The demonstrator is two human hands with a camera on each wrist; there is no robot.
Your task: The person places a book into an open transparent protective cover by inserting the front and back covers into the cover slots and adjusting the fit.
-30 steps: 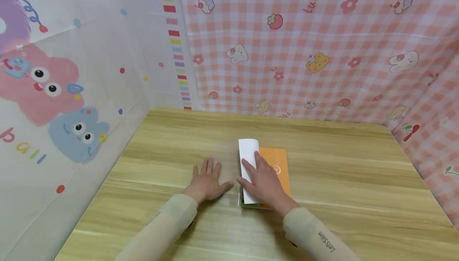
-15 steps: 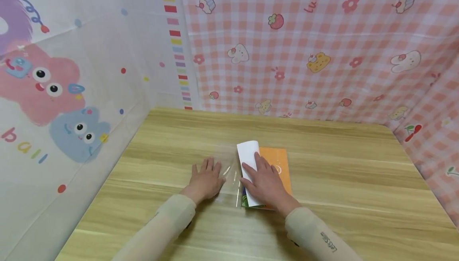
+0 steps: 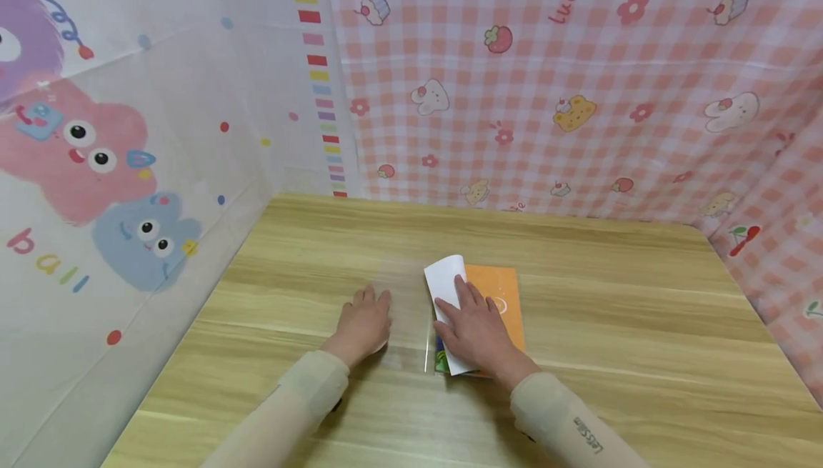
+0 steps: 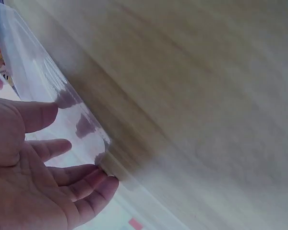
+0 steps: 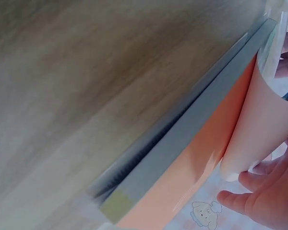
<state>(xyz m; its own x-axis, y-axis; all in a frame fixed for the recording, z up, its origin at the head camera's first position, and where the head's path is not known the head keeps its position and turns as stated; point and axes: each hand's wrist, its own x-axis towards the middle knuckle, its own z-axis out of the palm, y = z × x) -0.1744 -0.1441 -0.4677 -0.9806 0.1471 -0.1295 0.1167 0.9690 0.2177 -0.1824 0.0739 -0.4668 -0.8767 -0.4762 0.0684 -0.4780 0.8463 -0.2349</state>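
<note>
An orange book (image 3: 504, 284) lies mid-table, with a white flap (image 3: 444, 281) folded across its left part. My right hand (image 3: 479, 329) rests on that flap, its fingers spread and the palm over the orange side. Green and purple print (image 3: 441, 361) peeks out at the lower left corner. From the book's left side a clear plastic film (image 4: 38, 64) stretches over the wood. My left hand (image 3: 363, 325) is at the film's outer part, fingers slightly bent. In the left wrist view the fingertips meet the film's edge, and the thumb stands apart from them.
The wood-grain table (image 3: 617, 296) extends on both sides of the book. Behind it hangs a pink checked cloth (image 3: 540, 161), and a white cartoon-printed cloth (image 3: 212, 161) runs along the left.
My left hand has shifted slightly left, its thumb drawn in from its earlier spread. Under my right hand the white flap has turned, its top leaning left and its lower end moving right.
</note>
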